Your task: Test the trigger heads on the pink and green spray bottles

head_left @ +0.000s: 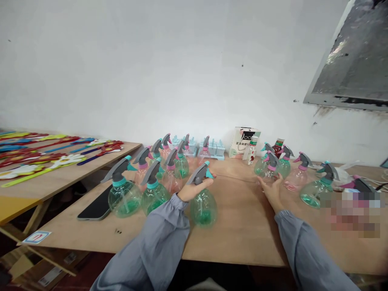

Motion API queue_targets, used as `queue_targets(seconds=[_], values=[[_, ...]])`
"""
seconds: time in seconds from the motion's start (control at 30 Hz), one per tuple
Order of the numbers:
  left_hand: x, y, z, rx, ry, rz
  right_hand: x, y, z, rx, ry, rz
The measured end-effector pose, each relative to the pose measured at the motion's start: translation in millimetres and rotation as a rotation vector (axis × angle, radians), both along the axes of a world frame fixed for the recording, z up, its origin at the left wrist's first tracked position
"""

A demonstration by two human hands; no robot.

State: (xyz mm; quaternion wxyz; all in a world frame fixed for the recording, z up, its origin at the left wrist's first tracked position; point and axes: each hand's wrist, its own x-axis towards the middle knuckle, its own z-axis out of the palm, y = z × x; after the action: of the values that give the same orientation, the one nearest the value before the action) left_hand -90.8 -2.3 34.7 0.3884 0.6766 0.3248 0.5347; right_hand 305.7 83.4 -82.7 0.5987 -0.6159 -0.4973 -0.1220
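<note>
My left hand [197,189] is closed around the neck of a green spray bottle [203,208], whose grey and turquoise trigger head points right. Some green shows in the lower part of this upright bottle, over the tabletop. Fingers apart, my right hand [273,193] is at a pale pink spray bottle [269,173] with a grey and pink head; whether they touch it I cannot tell. Left of my left hand stand several more spray bottles, among them a green one [125,198] and a pink one [172,178]. Beyond my right hand are another pink bottle [295,178] and a green bottle [317,192].
A phone [96,205] lies at the wooden table's left side. At the back are pale blue plastic trays [216,149], a printed paper box [242,143] and capped bottles [279,146]. Colourful flower-shaped items [68,161] cover another table. Cables [368,171] lie far right.
</note>
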Motion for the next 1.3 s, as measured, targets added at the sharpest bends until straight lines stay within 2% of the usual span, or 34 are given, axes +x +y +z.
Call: queue_targets(seconds=[0.13,0.3,0.43,0.6,0.67,0.8,1.0,1.17,1.3], values=[[-2.5,0.0,0.9,0.017,0.031,0.109,-32.1,-10.3,-2.9,-0.029,0.020,0.079],[-2.8,3.4,-2.7,0.012,0.030,0.066,-59.8,-22.3,-3.2,-0.043,0.016,0.200],[-5.2,10.1,-8.8,0.024,0.029,0.207,-73.0,-32.9,-8.5,-0.063,0.028,0.258],[-5.7,7.9,-6.5,0.050,0.038,0.082,-87.0,-47.9,-13.4,-0.100,0.041,0.341],[-3.8,5.5,-5.6,0.073,0.043,0.151,-90.4,-51.7,-12.5,-0.107,0.047,0.350],[1.5,10.5,-8.7,0.154,0.008,0.393,-92.5,-53.9,-9.5,-0.113,0.051,0.357],[10.6,33.1,-22.1,0.138,0.097,0.445,-92.2,-53.0,-9.1,-0.112,0.064,0.369],[17.3,49.2,-38.9,0.078,0.115,0.575,-93.0,-52.0,-11.0,-0.128,0.079,0.388],[27.0,81.1,-38.9,0.041,0.118,0.680,-94.4,-50.5,-11.8,-0.129,0.091,0.400]])
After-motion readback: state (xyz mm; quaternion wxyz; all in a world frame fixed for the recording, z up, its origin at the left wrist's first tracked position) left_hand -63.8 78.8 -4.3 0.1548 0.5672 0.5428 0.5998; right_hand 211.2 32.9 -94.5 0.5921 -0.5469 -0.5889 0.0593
